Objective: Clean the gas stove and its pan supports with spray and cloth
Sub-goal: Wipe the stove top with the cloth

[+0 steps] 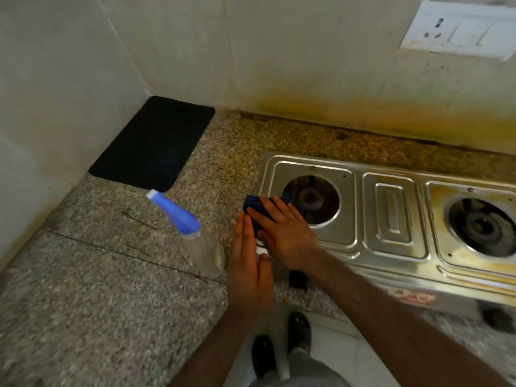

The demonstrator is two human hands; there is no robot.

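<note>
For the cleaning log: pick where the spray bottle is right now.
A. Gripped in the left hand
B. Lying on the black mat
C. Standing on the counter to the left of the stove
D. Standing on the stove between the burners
C: the spray bottle stands on the counter left of the stove, with neither hand holding it.

Bare forearms; black shoes (pixel 280 347); grey trousers (pixel 304 370)

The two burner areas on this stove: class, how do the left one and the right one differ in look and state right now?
The left burner area has bright, mostly shiny steel around it; the right burner area is ringed with yellow-brown grime. The right hand presses a blue cloth at the left one's edge; nothing touches the right one. Both lack pan supports, showing a dark burner in a round opening.
</note>
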